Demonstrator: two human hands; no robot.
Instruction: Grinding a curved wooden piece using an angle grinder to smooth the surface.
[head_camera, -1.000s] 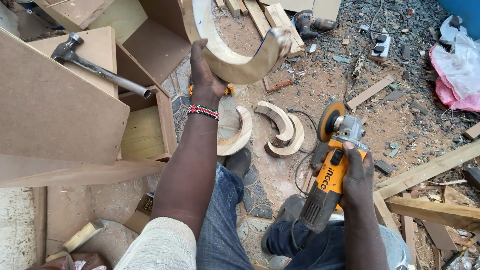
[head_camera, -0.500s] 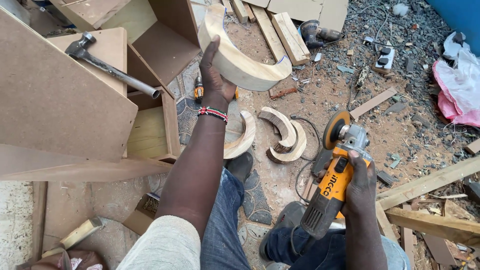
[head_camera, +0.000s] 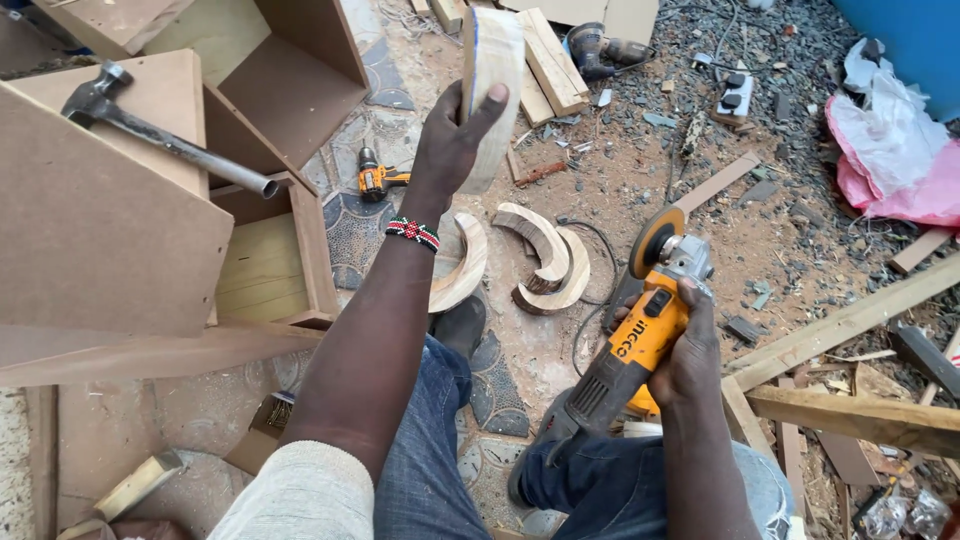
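Observation:
My left hand (head_camera: 452, 140) is raised and grips a curved wooden piece (head_camera: 490, 95), seen edge-on and held upright above the ground. A beaded bracelet (head_camera: 412, 232) circles that wrist. My right hand (head_camera: 690, 350) holds a yellow angle grinder (head_camera: 640, 335) by its body, its sanding disc (head_camera: 652, 240) pointing away and low over the dirt. On the ground between the hands lie three more curved wooden pieces (head_camera: 545, 258). My legs in blue jeans (head_camera: 430, 450) are below.
Brown board boxes (head_camera: 110, 220) stand at left with a hammer (head_camera: 150, 135) on top. A small yellow drill (head_camera: 375, 180) lies on the ground. Wood planks (head_camera: 845, 325) lie at right, offcuts (head_camera: 550, 60) at top, a pink and white cloth (head_camera: 890, 150) at far right.
My left hand has turned the curved wooden piece from showing its broad arc to standing edge-on, and lifted it a little. The grinder in my right hand has barely shifted.

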